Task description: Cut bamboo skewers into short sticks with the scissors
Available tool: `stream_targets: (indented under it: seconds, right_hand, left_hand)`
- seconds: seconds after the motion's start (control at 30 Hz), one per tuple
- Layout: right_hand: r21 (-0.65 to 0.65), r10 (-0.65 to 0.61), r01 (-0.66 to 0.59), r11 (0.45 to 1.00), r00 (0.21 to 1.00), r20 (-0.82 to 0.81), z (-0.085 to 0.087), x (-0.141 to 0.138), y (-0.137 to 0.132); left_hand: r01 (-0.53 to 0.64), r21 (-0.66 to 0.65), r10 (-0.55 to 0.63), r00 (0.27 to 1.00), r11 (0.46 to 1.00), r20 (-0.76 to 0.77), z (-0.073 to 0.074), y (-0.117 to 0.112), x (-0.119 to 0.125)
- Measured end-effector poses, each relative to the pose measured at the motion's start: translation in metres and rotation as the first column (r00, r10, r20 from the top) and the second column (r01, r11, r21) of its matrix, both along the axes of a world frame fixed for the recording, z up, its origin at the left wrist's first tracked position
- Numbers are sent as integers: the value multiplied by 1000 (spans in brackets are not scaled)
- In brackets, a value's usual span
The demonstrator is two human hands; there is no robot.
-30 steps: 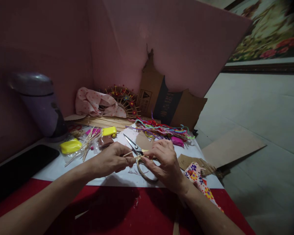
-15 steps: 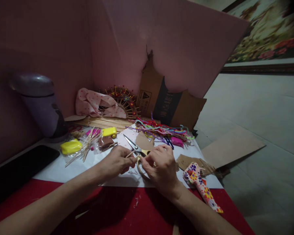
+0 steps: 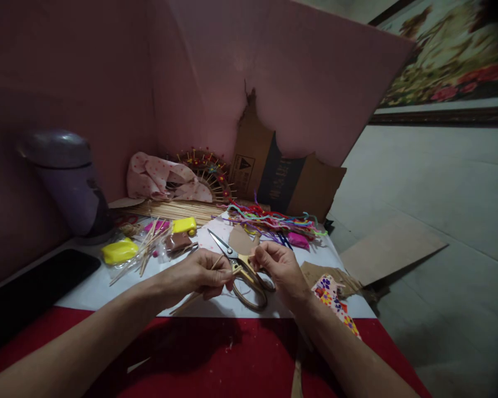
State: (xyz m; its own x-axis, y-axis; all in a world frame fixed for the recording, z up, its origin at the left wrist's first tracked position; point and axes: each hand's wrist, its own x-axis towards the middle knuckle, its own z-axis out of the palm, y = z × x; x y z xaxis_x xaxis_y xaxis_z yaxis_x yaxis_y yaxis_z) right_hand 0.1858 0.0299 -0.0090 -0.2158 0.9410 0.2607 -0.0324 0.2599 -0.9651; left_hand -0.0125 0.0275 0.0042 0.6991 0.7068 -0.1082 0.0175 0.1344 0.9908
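Observation:
My left hand (image 3: pixel 205 272) is closed on a thin wooden stick (image 3: pixel 186 304), which slants out below the fingers toward the front of the paper. Just to its right, a pair of scissors (image 3: pixel 249 297) with gold-and-dark handles lies on the white paper, blades pointing up and left. My right hand (image 3: pixel 280 272) is over the scissors' right handle, thumb and forefinger pinched together; what sits between them is too small to make out. Behind the scissors lies a rounded brown cardboard piece (image 3: pixel 239 241).
Colourful pipe cleaners (image 3: pixel 274 217) are heaped behind the hands. Yellow clay (image 3: pixel 119 251), several sticks and a black phone (image 3: pixel 45 290) lie at left, beside a purple tumbler (image 3: pixel 68 182). A flowered fabric piece (image 3: pixel 332 301) rests by my right forearm. Cut cardboard (image 3: pixel 288 177) leans at the back.
My right hand has moved up and right, away from my left hand, uncovering the scissors' handles. The stick now shows below my left hand. My right forearm covers more of the flowered fabric.

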Motion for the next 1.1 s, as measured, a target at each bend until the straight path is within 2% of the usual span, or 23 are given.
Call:
stream_targets:
  seconds: [0.07,0.17,0.3,0.4,0.47,0.5,0.6,0.63,0.7,0.77,0.83,0.93,1.0,1.1]
  right_hand:
    - [35,-41,41,999,999,19,1,-1,-2]
    - [108,-107,91,990,982,157,2,-5,-8]
    - [224,-228,157,962,911,343,-5,-8,-10]
    - [207,-283,212,955,862,420,-14,-6,-5]
    - [160,-253,201,966,856,451,-16,-4,-1]
    - [145,-201,152,978,877,436,-15,-3,0]
    - [204,27,-94,974,951,308,-6,0,0]
    - [248,47,-125,961,953,300,-3,0,-1]
    - [325,-42,-66,944,948,316,2,0,-3]
    - [344,-167,36,938,918,361,2,-1,-6]
    - [327,-216,72,942,877,430,1,-4,-10]
    - [327,-161,-24,945,834,527,1,-12,-21]
    - [334,-130,-84,939,811,570,2,-18,-28]
    - [347,-162,-78,935,776,610,0,-25,-34]
  left_hand:
    - [-30,-8,30,999,1000,12,-3,0,1]
    - [-114,-37,116,992,993,42,-7,0,3]
    - [-255,-100,263,961,962,86,-6,3,3]
    - [-362,-118,373,924,925,91,-3,6,1]
    - [-362,-104,371,924,926,92,-2,5,0]
    - [-329,-96,337,937,939,91,-1,4,0]
    - [-119,-74,123,991,990,59,0,-3,3]
    - [-50,-73,53,998,996,42,0,-5,4]
    - [17,-71,-15,1000,997,26,-1,-8,6]
    - [-35,-62,39,997,997,60,-1,-8,7]
    - [-155,-62,162,980,986,118,-2,-6,7]
    - [-299,-62,305,935,952,180,-4,-2,8]
    - [-339,-46,341,916,940,214,-7,-1,10]
    - [-341,-25,336,909,940,247,-10,-2,14]
